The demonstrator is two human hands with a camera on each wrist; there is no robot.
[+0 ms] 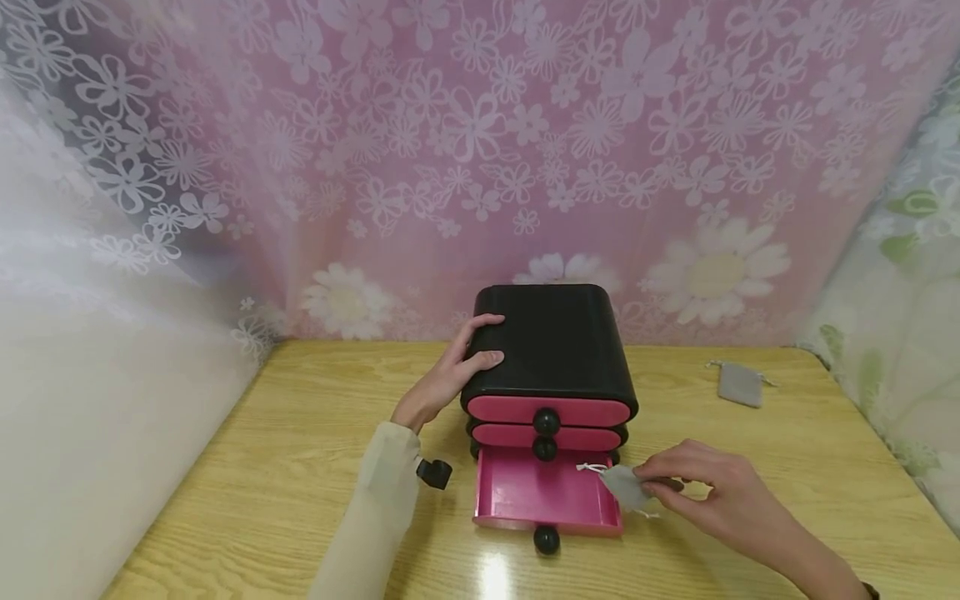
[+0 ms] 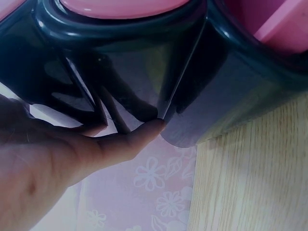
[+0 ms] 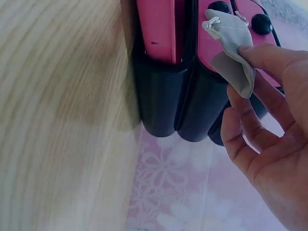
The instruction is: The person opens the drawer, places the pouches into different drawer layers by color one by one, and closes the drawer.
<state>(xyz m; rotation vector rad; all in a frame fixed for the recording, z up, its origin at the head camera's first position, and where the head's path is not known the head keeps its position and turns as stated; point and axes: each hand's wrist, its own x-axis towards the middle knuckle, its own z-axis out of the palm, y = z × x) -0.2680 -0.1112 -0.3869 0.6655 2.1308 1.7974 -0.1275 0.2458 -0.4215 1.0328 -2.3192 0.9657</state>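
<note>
A black chest (image 1: 551,342) with pink drawer fronts stands on the table; its bottom drawer (image 1: 540,492) is pulled out and nothing lies in it. My left hand (image 1: 446,375) rests against the chest's left side, thumb and fingers spread over the top edge. In the left wrist view, a finger (image 2: 137,139) touches the glossy black side wall. Between thumb and fingers, my right hand (image 1: 716,492) pinches a small grey drawstring pouch (image 1: 626,486) by its closed end. The pouch's white cords hang over the open drawer's right edge.
Another grey drawstring pouch (image 1: 740,385) lies on the wooden table (image 1: 300,467) at the back right. Round black knobs (image 1: 547,540) stick out from the drawers. A flowered curtain (image 1: 450,167) hangs behind the table, with pale sheets at both sides.
</note>
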